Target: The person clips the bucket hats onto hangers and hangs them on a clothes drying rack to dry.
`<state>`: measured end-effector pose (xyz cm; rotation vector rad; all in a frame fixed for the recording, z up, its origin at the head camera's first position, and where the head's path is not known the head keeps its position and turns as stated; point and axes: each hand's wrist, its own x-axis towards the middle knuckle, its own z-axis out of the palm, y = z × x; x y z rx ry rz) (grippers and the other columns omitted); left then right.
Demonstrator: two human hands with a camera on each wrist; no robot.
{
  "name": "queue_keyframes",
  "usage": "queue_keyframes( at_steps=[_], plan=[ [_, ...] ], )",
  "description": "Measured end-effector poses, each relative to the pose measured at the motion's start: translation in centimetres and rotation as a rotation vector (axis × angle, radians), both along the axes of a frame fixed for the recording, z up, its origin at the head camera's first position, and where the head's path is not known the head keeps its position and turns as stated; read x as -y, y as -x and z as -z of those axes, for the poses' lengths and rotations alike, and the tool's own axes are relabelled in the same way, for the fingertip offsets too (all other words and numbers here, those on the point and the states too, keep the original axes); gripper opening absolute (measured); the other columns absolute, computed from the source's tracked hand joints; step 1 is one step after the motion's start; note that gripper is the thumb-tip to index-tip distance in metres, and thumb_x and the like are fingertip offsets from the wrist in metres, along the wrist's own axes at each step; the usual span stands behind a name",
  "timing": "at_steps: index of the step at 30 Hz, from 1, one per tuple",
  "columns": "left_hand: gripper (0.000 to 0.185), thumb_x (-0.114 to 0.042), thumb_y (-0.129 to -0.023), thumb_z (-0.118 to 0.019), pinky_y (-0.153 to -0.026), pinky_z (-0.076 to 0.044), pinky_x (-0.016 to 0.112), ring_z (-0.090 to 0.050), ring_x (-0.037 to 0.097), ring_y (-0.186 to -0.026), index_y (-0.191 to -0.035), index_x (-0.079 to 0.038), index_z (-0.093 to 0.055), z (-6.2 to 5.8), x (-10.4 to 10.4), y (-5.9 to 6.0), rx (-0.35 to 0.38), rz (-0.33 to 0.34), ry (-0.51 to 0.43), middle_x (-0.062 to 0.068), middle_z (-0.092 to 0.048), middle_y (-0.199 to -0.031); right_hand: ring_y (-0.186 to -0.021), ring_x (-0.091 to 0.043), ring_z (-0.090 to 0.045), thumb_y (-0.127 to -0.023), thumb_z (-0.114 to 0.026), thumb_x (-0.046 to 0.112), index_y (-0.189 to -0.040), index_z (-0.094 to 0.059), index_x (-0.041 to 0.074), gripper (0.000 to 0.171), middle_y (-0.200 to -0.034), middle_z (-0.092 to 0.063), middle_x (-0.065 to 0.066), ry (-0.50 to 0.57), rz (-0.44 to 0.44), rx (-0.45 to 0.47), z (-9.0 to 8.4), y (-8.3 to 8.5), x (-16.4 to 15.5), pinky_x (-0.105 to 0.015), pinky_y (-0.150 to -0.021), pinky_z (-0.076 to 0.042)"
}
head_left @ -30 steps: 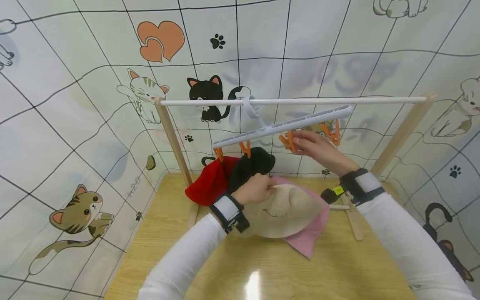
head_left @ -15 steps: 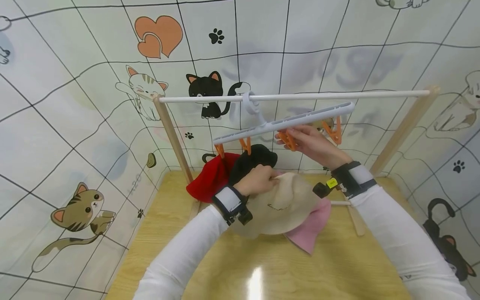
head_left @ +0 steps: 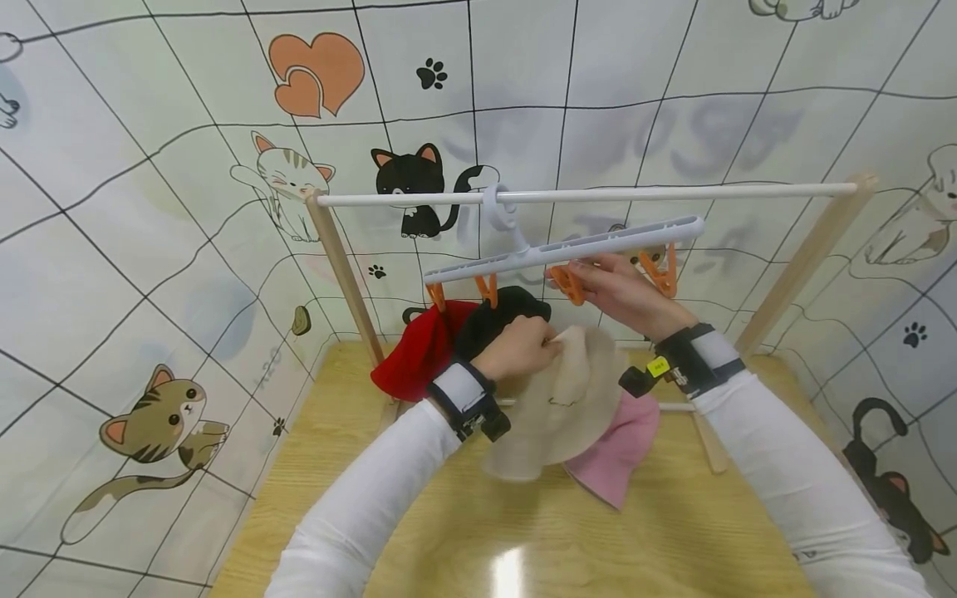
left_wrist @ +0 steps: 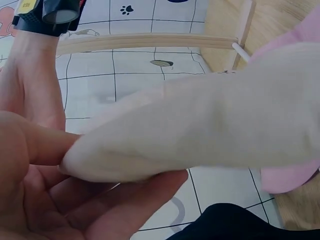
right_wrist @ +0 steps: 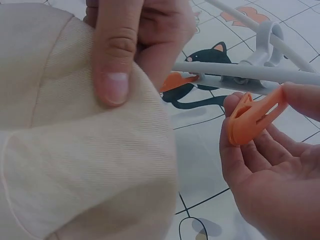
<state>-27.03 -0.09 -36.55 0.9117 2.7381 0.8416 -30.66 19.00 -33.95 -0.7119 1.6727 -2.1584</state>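
My left hand pinches the crown of a beige bucket hat; the right wrist view shows the thumb pressed on its ribbed cloth. Just above and to the right, my right hand pinches an orange clip between thumb and fingers. That clip hangs under a white hanger, which tilts up to the right. A red hat and a black hat hang from two other orange clips at the hanger's left. The beige hat is apart from the pinched clip.
The hanger hooks over a white rail between wooden posts. A pink hat lies on the wooden table behind the beige one. Another orange clip hangs at the hanger's right end.
My left hand has lifted the beige hat up and slightly right, towards the clip, and more of the pink hat's left side is covered. The right hand keeps hold of its clip.
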Motion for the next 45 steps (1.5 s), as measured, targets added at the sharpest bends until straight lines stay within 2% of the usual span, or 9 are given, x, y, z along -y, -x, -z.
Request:
queue_keyframes(
  at_steps=[5,12,19,29,32,35,38,40,45],
  plan=[
    [0.026,-0.015,-0.097,-0.057,-0.046,-0.032,0.021,-0.04,0.01,-0.048,-0.074,-0.006,-0.065,-0.5,-0.3,0.0,-0.014,-0.025,-0.012,-0.003,-0.04,-0.054,-0.111,-0.021,-0.056,-0.1,-0.05,0.006,-0.12,-0.061,0.012,0.023,-0.118,-0.058,-0.01,0.023,-0.002,0.003,0.1,0.1,0.1,-0.027,-0.087,-0.044],
    [0.022,-0.016,-0.097,-0.057,-0.046,-0.034,0.022,-0.043,0.012,-0.046,-0.08,-0.006,-0.067,-0.9,-0.6,0.1,-0.008,-0.042,-0.034,-0.001,-0.041,-0.055,-0.111,-0.019,-0.058,-0.099,-0.052,0.005,-0.119,-0.06,0.013,0.023,-0.12,-0.058,-0.009,0.022,0.013,0.028,0.0,0.1,0.1,-0.029,-0.093,-0.046],
    [0.027,-0.017,-0.098,-0.056,-0.046,-0.033,0.022,-0.042,0.012,-0.047,-0.074,-0.006,-0.062,-1.2,-1.0,0.1,-0.043,-0.049,-0.026,-0.001,-0.04,-0.054,-0.108,-0.018,-0.06,-0.098,-0.054,0.004,-0.114,-0.061,0.013,0.02,-0.115,-0.064,-0.005,0.033,0.025,0.051,-0.2,0.0,0.3,-0.029,-0.091,-0.047],
    [0.031,-0.015,-0.097,-0.055,-0.047,-0.033,0.021,-0.043,0.011,-0.05,-0.068,-0.007,-0.053,-1.6,-1.4,0.1,-0.052,-0.077,-0.079,-0.001,-0.041,-0.057,-0.106,-0.016,-0.06,-0.097,-0.054,0.002,-0.114,-0.061,0.011,0.02,-0.111,-0.066,-0.005,0.03,0.049,0.08,-0.4,-0.2,0.6,-0.028,-0.09,-0.047],
    [0.03,-0.015,-0.098,-0.054,-0.047,-0.032,0.022,-0.042,0.012,-0.049,-0.069,-0.007,-0.054,-1.9,-1.4,0.1,-0.05,-0.093,-0.093,0.0,-0.041,-0.057,-0.111,-0.015,-0.053,-0.097,-0.055,0.004,-0.113,-0.061,0.013,0.02,-0.112,-0.064,-0.001,-0.027,0.089,0.043,-0.5,-0.2,0.6,-0.03,-0.097,-0.039],
    [0.03,-0.015,-0.098,-0.054,-0.046,-0.032,0.022,-0.042,0.012,-0.049,-0.069,-0.007,-0.054,-2.2,-1.3,0.0,-0.041,-0.118,-0.109,-0.001,-0.04,-0.057,-0.122,-0.017,-0.043,-0.097,-0.056,0.004,-0.112,-0.063,0.016,0.021,-0.112,-0.064,0.003,-0.075,0.118,0.0,-0.6,-0.2,0.6,-0.038,-0.11,-0.021],
    [0.031,-0.015,-0.098,-0.054,-0.045,-0.031,0.022,-0.041,0.012,-0.048,-0.068,-0.007,-0.053,-2.4,-1.2,-0.1,-0.036,-0.128,-0.133,-0.001,-0.039,-0.056,-0.128,-0.021,-0.039,-0.097,-0.056,0.005,-0.112,-0.063,0.017,0.021,-0.11,-0.067,0.004,-0.089,0.125,-0.024,-0.6,-0.1,0.7,-0.045,-0.114,-0.005],
    [0.032,-0.015,-0.097,-0.054,-0.045,-0.03,0.022,-0.04,0.012,-0.048,-0.067,-0.007,-0.052,-2.5,-1.1,-0.1,-0.048,-0.13,-0.136,-0.001,-0.038,-0.055,-0.127,-0.021,-0.041,-0.096,-0.057,0.005,-0.111,-0.064,0.017,0.02,-0.109,-0.068,0.003,-0.086,0.128,-0.022,-0.5,-0.1,0.6,-0.046,-0.113,-0.005],
    [0.03,-0.014,-0.097,-0.054,-0.047,-0.03,0.022,-0.04,0.012,-0.049,-0.068,-0.007,-0.054,-2.6,-0.9,-0.1,-0.079,-0.137,-0.122,-0.002,-0.036,-0.056,-0.116,-0.014,-0.049,-0.096,-0.058,0.005,-0.109,-0.065,0.016,0.019,-0.107,-0.069,0.002,-0.055,0.113,-0.02,-0.3,-0.1,0.7,-0.042,-0.107,-0.014]
  ],
)
